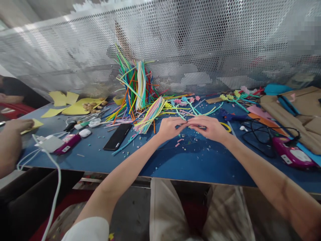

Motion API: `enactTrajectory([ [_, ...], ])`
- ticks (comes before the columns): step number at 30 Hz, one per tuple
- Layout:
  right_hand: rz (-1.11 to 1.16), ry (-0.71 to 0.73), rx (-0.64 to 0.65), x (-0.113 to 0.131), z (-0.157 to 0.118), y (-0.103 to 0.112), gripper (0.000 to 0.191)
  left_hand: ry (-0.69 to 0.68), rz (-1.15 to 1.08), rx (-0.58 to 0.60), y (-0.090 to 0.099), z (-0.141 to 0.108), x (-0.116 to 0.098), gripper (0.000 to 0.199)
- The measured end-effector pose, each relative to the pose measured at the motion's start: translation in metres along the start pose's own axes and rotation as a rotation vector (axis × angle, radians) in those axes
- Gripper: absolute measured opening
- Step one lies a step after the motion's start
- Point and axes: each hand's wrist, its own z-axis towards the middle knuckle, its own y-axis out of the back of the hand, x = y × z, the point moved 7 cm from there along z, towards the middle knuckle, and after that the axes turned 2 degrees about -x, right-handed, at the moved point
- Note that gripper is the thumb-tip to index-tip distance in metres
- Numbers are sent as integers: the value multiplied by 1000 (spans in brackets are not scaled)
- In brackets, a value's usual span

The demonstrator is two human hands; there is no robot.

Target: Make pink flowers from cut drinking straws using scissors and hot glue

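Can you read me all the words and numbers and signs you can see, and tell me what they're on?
None that I can read.
Left purple power box: pale patches on its end, too small and blurred to make out.
Right purple power box: pale patches too, also too blurred.
Black phone: dark screen, no readable words.

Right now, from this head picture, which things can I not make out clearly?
Hidden, head view: anything between the fingertips, covered by the left hand and right hand.
Cut off, head view: part of the co-worker's arm, by the left edge.
Blurred, head view: shapes behind the perforated panel, masked by its mesh.
Too small, head view: the scattered scraps' exact shapes.
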Motion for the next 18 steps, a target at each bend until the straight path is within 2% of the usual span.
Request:
enactTrajectory([
  [6,-76,66,8,0,-1,0,45,18,0,32,-3,0,-1,31],
  [12,-98,62,-9,0,0,1,31,11,17,46,-7,-2,2,30],
  [18,-90,22,-21,-4,-2,1,31,12,7,50,-8,-2,1,31],
])
